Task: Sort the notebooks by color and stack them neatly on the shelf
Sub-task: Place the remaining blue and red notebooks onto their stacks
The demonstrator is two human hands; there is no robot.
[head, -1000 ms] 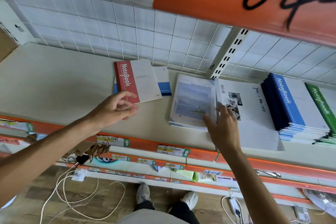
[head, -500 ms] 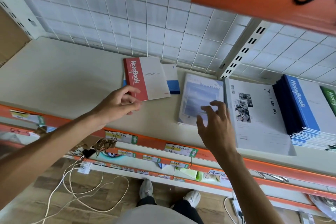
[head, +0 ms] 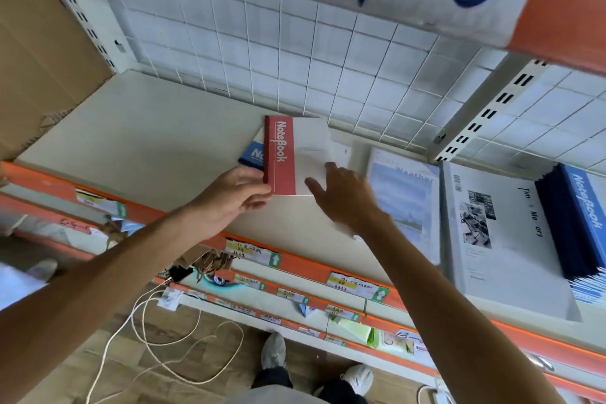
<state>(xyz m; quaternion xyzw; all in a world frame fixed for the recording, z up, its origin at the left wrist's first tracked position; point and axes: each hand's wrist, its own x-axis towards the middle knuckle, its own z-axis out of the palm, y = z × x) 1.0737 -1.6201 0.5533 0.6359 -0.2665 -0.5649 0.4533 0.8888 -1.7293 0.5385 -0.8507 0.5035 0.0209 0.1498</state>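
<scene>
looking down over our own two bare arms, we see a long cream shelf board with an orange front rail (head: 157,128) and a white wire grid panel (head: 295,52) behind it. at the far right sits a thick stack of blue-spined notebooks (head: 577,216), and just beside it a large white book with small black-and-white photos on its cover (head: 492,239). next to that lies a pale book with a sky picture (head: 406,203). near the middle, close to the grid, a notebook with a red spine band and white cover (head: 295,154) lies on top of a blue notebook (head: 252,154), of which only a corner shows. our left hand (head: 229,203) touches the red notebook's near left corner, fingers curled at its edge; we cannot tell whether it truly grips. our right hand (head: 341,197) is spread, fingers straight, resting on the white cover. below, white cable (head: 157,331) loops on a wooden floor.
</scene>
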